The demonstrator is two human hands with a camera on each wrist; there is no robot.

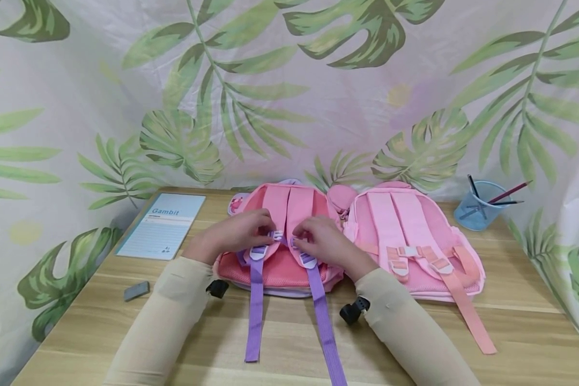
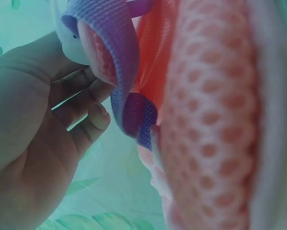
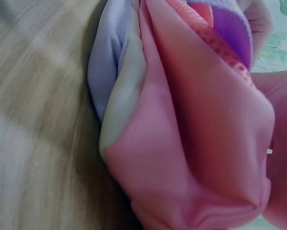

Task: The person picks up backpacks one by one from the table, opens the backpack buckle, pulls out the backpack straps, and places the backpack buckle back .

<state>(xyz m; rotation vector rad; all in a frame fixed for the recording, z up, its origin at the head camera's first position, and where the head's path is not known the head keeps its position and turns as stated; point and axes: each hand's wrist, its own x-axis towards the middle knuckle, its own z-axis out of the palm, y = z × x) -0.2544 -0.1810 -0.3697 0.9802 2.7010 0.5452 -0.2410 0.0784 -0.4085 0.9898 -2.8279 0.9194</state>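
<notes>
A pink backpack lies with its shoulder straps facing up, two purple webbing tails hanging toward the table's near edge. At its left shoulder strap, my left hand pinches a white buckle piece between thumb and fingers. My right hand pinches the matching piece on the purple chest strap at the other side, mostly hidden by the fingers. A gap separates the two pieces. In the left wrist view a purple webbing loop hangs beside my fingers. Pink side fabric fills much of the right wrist view.
A second, lighter pink backpack with a buckled orange chest strap lies close on the right. A blue mesh pencil cup stands at the far right. On the left are a notebook and a grey block.
</notes>
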